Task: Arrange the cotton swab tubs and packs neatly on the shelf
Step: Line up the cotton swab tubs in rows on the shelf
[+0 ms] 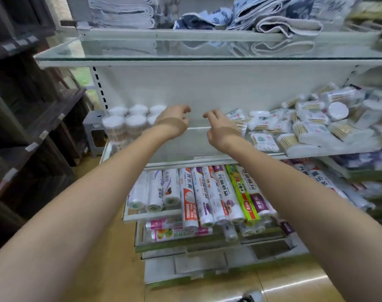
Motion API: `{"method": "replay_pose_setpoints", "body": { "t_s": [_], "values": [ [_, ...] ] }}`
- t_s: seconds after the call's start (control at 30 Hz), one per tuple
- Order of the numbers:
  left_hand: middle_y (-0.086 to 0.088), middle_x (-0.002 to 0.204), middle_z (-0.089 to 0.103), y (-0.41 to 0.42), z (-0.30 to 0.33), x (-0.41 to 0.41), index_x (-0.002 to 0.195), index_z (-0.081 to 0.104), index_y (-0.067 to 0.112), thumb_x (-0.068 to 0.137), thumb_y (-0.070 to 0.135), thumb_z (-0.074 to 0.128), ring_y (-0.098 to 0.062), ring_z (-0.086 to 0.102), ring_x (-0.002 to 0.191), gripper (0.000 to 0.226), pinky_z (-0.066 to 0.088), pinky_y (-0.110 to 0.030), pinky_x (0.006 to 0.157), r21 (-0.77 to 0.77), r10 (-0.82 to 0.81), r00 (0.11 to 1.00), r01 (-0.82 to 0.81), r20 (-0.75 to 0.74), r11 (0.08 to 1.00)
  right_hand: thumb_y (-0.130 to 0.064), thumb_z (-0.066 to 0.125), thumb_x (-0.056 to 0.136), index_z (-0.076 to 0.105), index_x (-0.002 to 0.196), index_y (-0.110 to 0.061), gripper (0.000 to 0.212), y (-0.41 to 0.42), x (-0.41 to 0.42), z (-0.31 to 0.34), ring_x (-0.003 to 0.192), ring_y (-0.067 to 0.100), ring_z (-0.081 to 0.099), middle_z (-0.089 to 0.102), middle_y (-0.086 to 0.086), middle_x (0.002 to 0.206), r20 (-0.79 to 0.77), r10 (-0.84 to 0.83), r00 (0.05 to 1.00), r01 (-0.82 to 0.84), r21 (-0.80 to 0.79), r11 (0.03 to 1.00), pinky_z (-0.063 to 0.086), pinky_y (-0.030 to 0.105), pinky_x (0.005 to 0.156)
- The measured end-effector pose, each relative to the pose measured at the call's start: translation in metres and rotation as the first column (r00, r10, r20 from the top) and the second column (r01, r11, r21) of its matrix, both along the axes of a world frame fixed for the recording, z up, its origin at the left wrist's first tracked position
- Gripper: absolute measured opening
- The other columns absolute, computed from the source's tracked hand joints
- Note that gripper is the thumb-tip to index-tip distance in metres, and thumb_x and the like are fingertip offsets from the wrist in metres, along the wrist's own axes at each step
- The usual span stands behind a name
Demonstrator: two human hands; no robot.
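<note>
1. Our left hand (173,118) and right hand (218,127) hang empty, fingers loosely curled, over the bare middle of the shelf (207,158).
2. White-lidded tubs (129,124) stand left; clear packs (305,127) lie heaped right.
3. Rolls (218,192) below read "PE".

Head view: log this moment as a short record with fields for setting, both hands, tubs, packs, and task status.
setting: store shelving, glass shelf above the swab shelf
left hand: empty, fingers curled, held over the bare middle of the shelf, beside the tubs
right hand: empty, fingers curled, near the packs
tubs: round, white-lidded, upright in tidy rows at the shelf's left end
packs: jumbled heap on the right, some round tubs mixed in
below: plastic wrap rolls
status: packs not yet arranged
</note>
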State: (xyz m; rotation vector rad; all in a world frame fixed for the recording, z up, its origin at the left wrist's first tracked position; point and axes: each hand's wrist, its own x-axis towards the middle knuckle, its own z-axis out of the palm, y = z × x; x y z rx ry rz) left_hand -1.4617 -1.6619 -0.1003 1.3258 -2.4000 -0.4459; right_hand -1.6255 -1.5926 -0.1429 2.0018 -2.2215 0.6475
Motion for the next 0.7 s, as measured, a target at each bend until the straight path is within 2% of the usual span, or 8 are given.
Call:
{"method": "replay_pose_setpoints", "body": {
  "t_s": [0.1, 0.17, 0.23, 0.33, 0.43, 0.6, 0.7],
  "values": [
    [-0.005, 0.132, 0.058, 0.01, 0.001, -0.042, 0.138, 0.054, 0.022, 0.097, 0.015, 0.044, -0.022, 0.061, 0.071, 0.043, 0.059, -0.036, 0.058, 0.038, -0.123, 0.99, 0.126, -0.067, 0.991, -0.007, 0.049, 0.091, 0.05, 0.136, -0.013, 0.046, 0.025, -0.04, 0.007, 0.116, 0.033, 0.051, 0.047, 0.008, 0.138, -0.051, -0.102, 0.994, 0.098, -0.074, 0.992, 0.045, 0.038, 0.086],
    [-0.004, 0.133, 0.056, 0.02, 0.001, -0.074, 0.134, 0.057, 0.022, 0.097, 0.016, 0.047, -0.018, 0.057, 0.069, 0.039, 0.058, -0.035, 0.056, 0.069, -0.184, 0.977, 0.192, -0.111, 0.979, -0.007, 0.049, 0.091, 0.053, 0.132, -0.012, 0.042, 0.044, -0.065, 0.014, 0.116, 0.032, 0.051, 0.05, 0.009, 0.132, -0.063, -0.167, 0.984, 0.161, -0.094, 0.982, 0.046, 0.04, 0.086],
    [-0.004, 0.133, 0.055, 0.033, 0.003, -0.103, 0.13, 0.059, 0.023, 0.095, 0.018, 0.051, -0.024, 0.06, 0.078, 0.037, 0.057, -0.036, 0.063, 0.087, -0.259, 0.957, 0.271, -0.132, 0.958, -0.009, 0.05, 0.092, 0.055, 0.131, -0.011, 0.039, 0.063, -0.09, 0.021, 0.114, 0.033, 0.053, 0.054, 0.01, 0.129, -0.081, -0.236, 0.968, 0.226, -0.125, 0.966, 0.047, 0.041, 0.086],
    [-0.002, 0.135, 0.056, 0.052, 0.008, -0.144, 0.136, 0.054, 0.022, 0.094, 0.014, 0.049, -0.027, 0.06, 0.103, 0.043, 0.052, -0.032, 0.08, 0.036, -0.408, 0.902, 0.416, -0.139, 0.908, -0.006, 0.052, 0.091, 0.058, 0.125, -0.005, 0.035, 0.092, -0.127, 0.026, 0.109, 0.038, 0.056, 0.058, 0.016, 0.122, -0.101, -0.309, 0.946, 0.287, -0.186, 0.94, 0.045, 0.044, 0.085],
    [0.002, 0.137, 0.056, 0.07, 0.016, -0.184, 0.143, 0.046, 0.021, 0.093, 0.012, 0.049, -0.021, 0.056, 0.095, 0.051, 0.045, -0.028, 0.081, 0.002, -0.487, 0.855, 0.495, -0.181, 0.869, -0.004, 0.053, 0.087, 0.061, 0.12, -0.002, 0.034, 0.117, -0.165, 0.029, 0.104, 0.04, 0.057, 0.06, 0.02, 0.117, -0.137, -0.354, 0.925, 0.322, -0.211, 0.923, 0.046, 0.045, 0.081],
    [-0.001, 0.135, 0.06, 0.099, 0.021, -0.245, 0.138, 0.054, 0.016, 0.09, 0.011, 0.05, -0.024, 0.06, 0.112, 0.048, 0.044, -0.027, 0.087, -0.062, -0.569, 0.811, 0.566, -0.137, 0.822, -0.011, 0.053, 0.09, 0.059, 0.119, -0.004, 0.03, 0.15, -0.228, 0.039, 0.098, 0.036, 0.056, 0.057, 0.017, 0.117, -0.123, -0.467, 0.876, 0.429, -0.244, 0.87, 0.048, 0.044, 0.076],
    [-0.002, 0.137, 0.059, 0.117, 0.023, -0.285, 0.138, 0.054, 0.013, 0.089, 0.01, 0.052, -0.021, 0.055, 0.124, 0.049, 0.041, -0.029, 0.103, -0.084, -0.605, 0.786, 0.599, -0.124, 0.796, -0.014, 0.057, 0.09, 0.055, 0.122, -0.005, 0.033, 0.169, -0.262, 0.043, 0.097, 0.036, 0.056, 0.048, 0.019, 0.129, -0.079, -0.535, 0.841, 0.498, -0.271, 0.824, 0.044, 0.039, 0.075]
  ]
}}
